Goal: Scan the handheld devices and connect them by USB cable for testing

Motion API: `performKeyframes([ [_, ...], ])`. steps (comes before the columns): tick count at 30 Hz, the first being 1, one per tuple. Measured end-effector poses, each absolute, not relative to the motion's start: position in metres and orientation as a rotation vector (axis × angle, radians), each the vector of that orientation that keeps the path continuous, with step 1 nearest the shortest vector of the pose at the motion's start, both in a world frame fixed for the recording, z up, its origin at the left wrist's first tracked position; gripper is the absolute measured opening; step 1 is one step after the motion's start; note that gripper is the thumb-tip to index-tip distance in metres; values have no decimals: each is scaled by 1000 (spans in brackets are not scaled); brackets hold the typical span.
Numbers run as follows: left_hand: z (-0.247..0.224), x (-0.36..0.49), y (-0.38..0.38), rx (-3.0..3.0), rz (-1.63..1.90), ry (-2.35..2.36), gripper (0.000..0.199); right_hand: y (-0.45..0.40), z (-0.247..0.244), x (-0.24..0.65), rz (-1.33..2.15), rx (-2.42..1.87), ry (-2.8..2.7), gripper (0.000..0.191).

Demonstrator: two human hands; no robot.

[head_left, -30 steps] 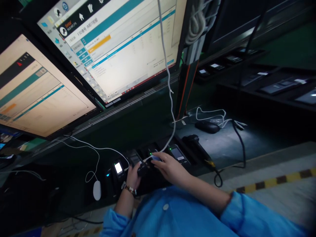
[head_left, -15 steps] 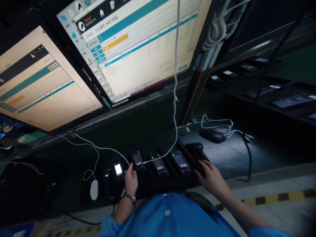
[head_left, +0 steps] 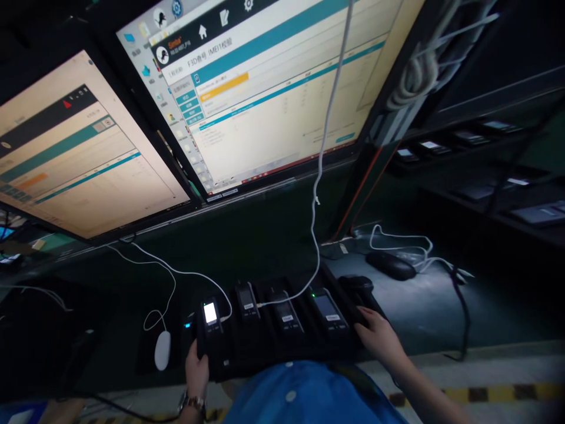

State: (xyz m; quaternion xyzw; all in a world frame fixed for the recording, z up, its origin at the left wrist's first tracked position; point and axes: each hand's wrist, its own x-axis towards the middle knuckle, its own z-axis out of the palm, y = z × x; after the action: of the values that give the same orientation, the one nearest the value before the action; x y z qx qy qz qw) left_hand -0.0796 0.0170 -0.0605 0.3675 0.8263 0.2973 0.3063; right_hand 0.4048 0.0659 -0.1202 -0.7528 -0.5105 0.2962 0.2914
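A dark tray (head_left: 260, 353) holds several handheld devices. My left hand (head_left: 196, 368) grips its left end, thumb up, beside the device with a lit white screen (head_left: 210, 312). At the right end, my right hand (head_left: 375, 331) has its fingers over the tray's edge. Between the hands lie a small device (head_left: 248, 299) with a white cable plugged into its side, another device (head_left: 286, 313) and a larger one (head_left: 327, 310) with a green light. A second white cable (head_left: 227, 297) runs into the lit device.
Two monitors (head_left: 273, 100) (head_left: 88, 159) stand behind. A white mouse (head_left: 162, 350) lies left of the tray, a black mouse (head_left: 391, 265) to the right, near a dark scanner-like object (head_left: 355, 284). More devices (head_left: 435, 146) sit on trays at far right.
My left hand has moved left and down, from the white cable's plug to the tray's left end. My right hand stays at the right end. The view has shifted slightly.
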Motion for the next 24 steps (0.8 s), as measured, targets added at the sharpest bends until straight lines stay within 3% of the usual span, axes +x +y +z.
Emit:
performKeyframes([
  [5, -53, -78, 60, 948, 978, 2149, 52, 110, -111, 400, 876, -1920, -1288, 43],
  [12, -43, -76, 183, 970, 1074, 2007, 50, 231, -108, 398, 990, -1880, -1241, 53],
  [20, -80, -85, 244, 863, 864, 2102, 54, 286, -130, 404, 1046, -1864, -1318, 52],
  [24, -95, -91, 241, 899, 689, 2178, 40, 289, -142, 402, 1053, -1917, -1390, 50],
])
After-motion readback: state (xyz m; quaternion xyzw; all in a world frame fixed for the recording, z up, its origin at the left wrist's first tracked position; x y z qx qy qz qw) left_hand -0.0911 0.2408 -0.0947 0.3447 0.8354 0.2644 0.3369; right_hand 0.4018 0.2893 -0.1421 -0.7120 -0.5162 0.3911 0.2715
